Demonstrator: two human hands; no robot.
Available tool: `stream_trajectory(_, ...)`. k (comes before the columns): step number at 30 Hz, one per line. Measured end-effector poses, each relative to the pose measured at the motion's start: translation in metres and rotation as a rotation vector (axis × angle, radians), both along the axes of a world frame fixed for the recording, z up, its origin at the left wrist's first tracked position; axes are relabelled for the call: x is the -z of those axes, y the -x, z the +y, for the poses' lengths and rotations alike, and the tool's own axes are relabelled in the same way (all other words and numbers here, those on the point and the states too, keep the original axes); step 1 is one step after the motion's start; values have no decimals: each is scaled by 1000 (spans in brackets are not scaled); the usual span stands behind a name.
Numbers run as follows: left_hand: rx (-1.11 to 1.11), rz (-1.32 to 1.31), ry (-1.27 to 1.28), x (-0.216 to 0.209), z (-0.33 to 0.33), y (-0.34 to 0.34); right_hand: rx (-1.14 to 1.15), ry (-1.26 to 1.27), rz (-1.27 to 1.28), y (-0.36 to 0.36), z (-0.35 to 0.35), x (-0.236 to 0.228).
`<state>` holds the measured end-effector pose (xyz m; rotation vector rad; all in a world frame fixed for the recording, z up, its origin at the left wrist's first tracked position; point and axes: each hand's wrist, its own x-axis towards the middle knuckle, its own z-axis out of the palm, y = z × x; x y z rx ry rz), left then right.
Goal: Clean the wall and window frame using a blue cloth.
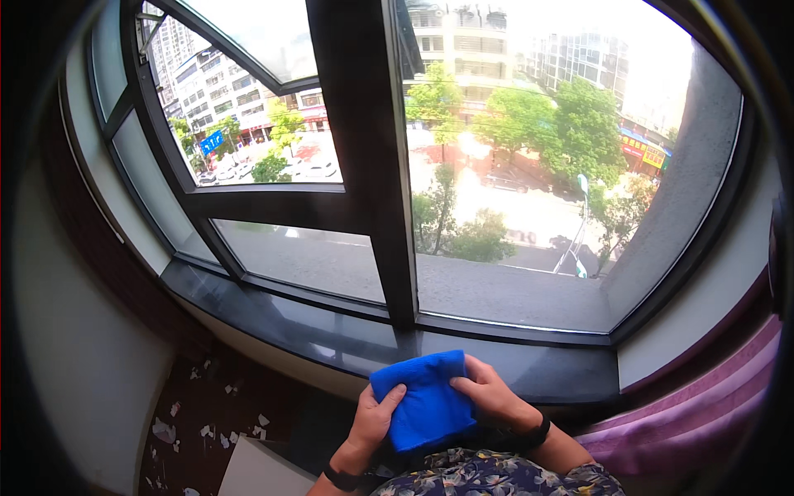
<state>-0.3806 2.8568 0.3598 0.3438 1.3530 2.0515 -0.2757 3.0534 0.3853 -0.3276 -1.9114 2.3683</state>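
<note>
A folded blue cloth (426, 409) is held up between my two hands, in front of my body and close to the dark windowsill. My left hand (371, 420) grips its left edge, thumb on top and the other fingers hidden behind it. At the upper right edge, my right hand (495, 392) pinches the cloth the same way, with the thumb pressed on its face. The cloth looks like a rough square, slightly creased. Just beyond it runs the glossy black windowsill (529, 364).
A large dark-framed window (364, 99) fills the view ahead; its upper left pane (248, 33) is tilted out. A purple striped curtain (686, 413) hangs at the right. Scraps of white paper (165, 431) litter the brown floor at lower left, near a pale box-like panel (263, 473).
</note>
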Motion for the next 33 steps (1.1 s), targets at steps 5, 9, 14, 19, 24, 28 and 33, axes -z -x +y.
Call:
stream_trajectory(5,-174,448,154,-36,36,-2,156,-582,206,-6,26,-25)
stream_trajectory(9,172,622,7,-55,80,-13,44,-626,434,-13,23,-37)
stream_trajectory(14,588,859,-191,-96,116,6,294,-54,415,-24,35,-43)
stream_trajectory(19,-61,1719,-56,-139,116,52,792,491,483,-50,65,-85)
stream_trajectory(24,-687,2088,125,-177,124,154,1416,-314,914,-89,119,-167)
stream_trajectory(28,-898,2116,192,-179,137,211,1673,-1226,853,-82,159,-266)
stream_trajectory(33,-913,2118,186,-169,145,205,1831,-1785,707,-89,228,-341)
